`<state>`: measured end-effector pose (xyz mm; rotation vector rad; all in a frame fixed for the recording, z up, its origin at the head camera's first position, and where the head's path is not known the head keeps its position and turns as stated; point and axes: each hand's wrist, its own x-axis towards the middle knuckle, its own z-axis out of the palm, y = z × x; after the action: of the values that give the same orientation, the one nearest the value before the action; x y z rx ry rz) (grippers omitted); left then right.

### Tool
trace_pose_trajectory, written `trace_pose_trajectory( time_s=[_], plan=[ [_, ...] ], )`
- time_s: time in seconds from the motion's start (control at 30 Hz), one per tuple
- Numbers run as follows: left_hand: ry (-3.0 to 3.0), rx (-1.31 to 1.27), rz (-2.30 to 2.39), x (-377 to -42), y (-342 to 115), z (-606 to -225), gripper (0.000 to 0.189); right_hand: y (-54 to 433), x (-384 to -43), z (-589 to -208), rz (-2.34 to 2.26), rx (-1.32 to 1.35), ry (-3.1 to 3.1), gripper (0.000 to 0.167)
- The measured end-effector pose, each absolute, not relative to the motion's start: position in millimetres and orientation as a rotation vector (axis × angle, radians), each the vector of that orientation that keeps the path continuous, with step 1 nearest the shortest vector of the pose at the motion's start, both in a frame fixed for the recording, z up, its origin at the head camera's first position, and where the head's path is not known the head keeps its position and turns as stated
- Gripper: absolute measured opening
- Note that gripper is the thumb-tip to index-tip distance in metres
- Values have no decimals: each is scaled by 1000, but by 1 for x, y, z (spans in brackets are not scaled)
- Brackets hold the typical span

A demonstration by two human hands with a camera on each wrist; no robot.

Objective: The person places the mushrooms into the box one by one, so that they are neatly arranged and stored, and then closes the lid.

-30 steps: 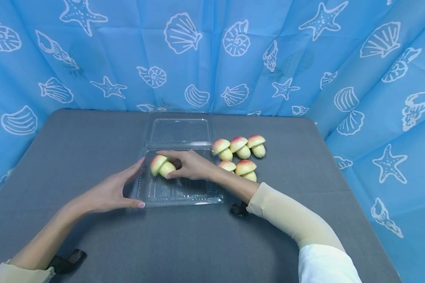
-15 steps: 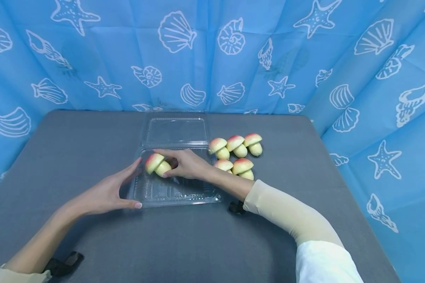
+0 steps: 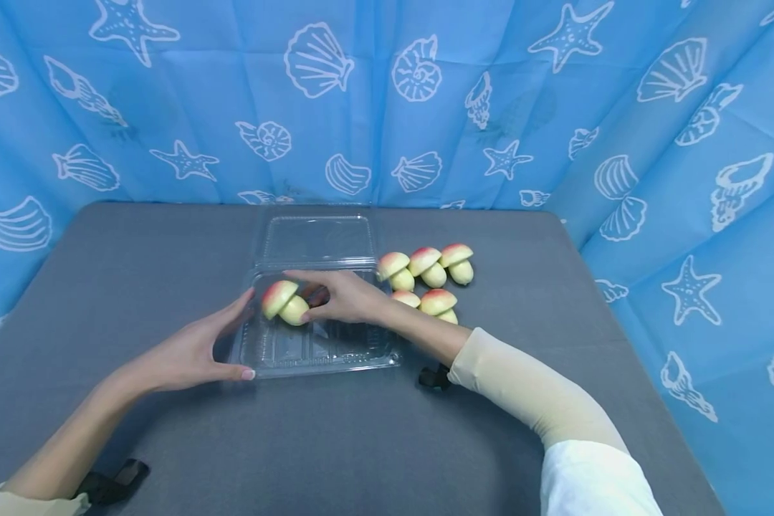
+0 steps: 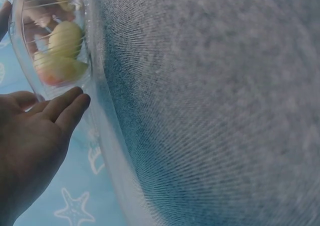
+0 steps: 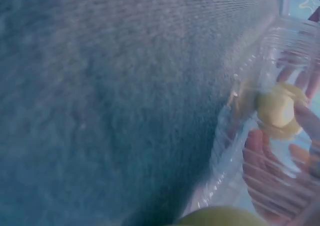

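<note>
A clear hinged plastic container [image 3: 335, 369] stands with its lid [image 3: 319, 236] folded back. In its left end lies a pale yellow mushroom-shaped piece [image 3: 293, 311] with a red-tinged cap. My right hand [image 3: 348, 297] reaches in from the right, thumb and fingers spread beside the stem, thumb tip right at it. My left hand [image 3: 196, 351] is at the container's left side, thumb and fingers apart, fingertips close to the wall. The left wrist view shows the mushroom-shaped piece [image 4: 62, 68] through the clear wall, just beyond the fingers of my left hand [image 4: 37, 141].
Several similar mushroom-shaped pieces [image 3: 428, 266] lie in two rows right of the container, partly behind my right forearm. Grey cloth [image 3: 335, 444] covers the table. A blue curtain [image 3: 361, 93] with white shells and starfish hangs behind it.
My right hand has drawn slightly right, and its fingers have come off the mushroom-shaped piece, which stays put in the container. My left hand keeps its place. The head view has shifted a little.
</note>
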<state>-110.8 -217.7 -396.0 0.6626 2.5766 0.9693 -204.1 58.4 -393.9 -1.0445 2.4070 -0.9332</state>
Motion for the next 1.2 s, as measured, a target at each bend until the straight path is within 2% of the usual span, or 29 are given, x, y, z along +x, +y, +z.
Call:
trace_pose_trajectory(
  time_s=[0.67,1.2],
  plan=[
    [2594,667,945,-112,-219,-395,120,99,-206,-372,-1292,-1074,2201,58],
    [2589,702,966,-112,-218,-398,120,144,-204,-362,-1309,-1016,2257,55]
  ],
)
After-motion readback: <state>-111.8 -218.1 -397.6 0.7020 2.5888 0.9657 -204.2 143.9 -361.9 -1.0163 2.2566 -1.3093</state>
